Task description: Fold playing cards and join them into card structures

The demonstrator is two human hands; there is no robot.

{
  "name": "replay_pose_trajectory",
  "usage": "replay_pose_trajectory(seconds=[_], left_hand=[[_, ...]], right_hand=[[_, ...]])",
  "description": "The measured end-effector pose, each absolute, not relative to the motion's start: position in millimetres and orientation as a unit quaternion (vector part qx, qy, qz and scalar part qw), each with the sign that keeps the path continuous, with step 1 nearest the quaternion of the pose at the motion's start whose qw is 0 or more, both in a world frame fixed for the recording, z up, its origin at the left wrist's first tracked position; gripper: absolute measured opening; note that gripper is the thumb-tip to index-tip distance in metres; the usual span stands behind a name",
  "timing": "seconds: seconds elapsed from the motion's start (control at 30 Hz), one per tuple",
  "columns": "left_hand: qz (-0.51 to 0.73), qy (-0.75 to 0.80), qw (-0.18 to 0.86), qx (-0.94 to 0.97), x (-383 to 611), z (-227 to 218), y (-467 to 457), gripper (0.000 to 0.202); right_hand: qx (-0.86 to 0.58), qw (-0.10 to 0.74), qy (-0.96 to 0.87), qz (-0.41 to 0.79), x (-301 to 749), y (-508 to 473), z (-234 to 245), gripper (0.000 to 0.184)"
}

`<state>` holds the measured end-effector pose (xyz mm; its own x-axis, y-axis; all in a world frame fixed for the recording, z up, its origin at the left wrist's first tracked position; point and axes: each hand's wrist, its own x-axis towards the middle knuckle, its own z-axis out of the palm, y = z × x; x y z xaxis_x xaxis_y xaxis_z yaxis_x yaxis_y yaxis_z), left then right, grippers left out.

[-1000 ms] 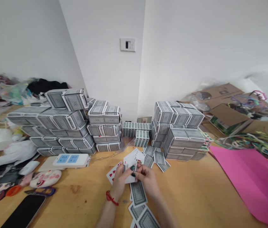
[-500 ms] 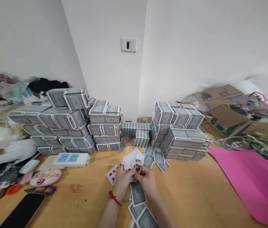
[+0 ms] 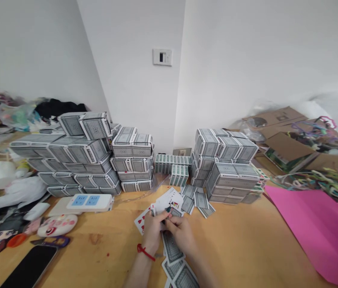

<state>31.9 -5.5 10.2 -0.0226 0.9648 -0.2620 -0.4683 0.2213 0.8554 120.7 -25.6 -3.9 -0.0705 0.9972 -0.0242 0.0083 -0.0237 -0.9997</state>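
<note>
My left hand (image 3: 153,229), with a red cord at its wrist, and my right hand (image 3: 181,232) meet at the front middle of the table. Both are closed, thumbs and fingers pinching a playing card (image 3: 176,212) whose grey-green patterned back shows beyond the fingertips. Fingers hide most of it. Face-up cards (image 3: 173,197) lie fanned just behind my hands. A red hearts card (image 3: 140,223) pokes out left of my left hand. Below and between my wrists lie cards face down (image 3: 172,248). More face-down cards (image 3: 201,200) rest to the right behind.
Stacked blocks of folded cards (image 3: 87,154) rise at the left, with another pile (image 3: 231,176) at the right. Small card blocks (image 3: 179,175) stand between them. A power strip (image 3: 91,202), a phone (image 3: 30,267), pink paper (image 3: 315,228) and cardboard boxes (image 3: 289,148) surround the work area.
My hands have shifted slightly left, still together. The held card has turned, so its patterned back now shows beyond my fingers.
</note>
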Motion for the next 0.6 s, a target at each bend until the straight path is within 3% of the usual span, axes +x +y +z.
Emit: replay_pose_trajectory(seconds=[0.27,0.47,0.6], left_hand=[[0.564,0.486,0.624,0.237,34,14,-4,0.014],[0.501,0.484,0.649,0.304,34,9,-5,0.033],[0.535,0.434,0.67,0.275,33,8,-5,0.043]], right_hand=[[-0.528,0.464,-0.572,0.423,118,-31,-6,0.032],[-0.485,0.481,-0.483,0.548,125,-25,-5,0.03],[-0.441,0.539,-0.427,0.577,129,-24,2,0.026]])
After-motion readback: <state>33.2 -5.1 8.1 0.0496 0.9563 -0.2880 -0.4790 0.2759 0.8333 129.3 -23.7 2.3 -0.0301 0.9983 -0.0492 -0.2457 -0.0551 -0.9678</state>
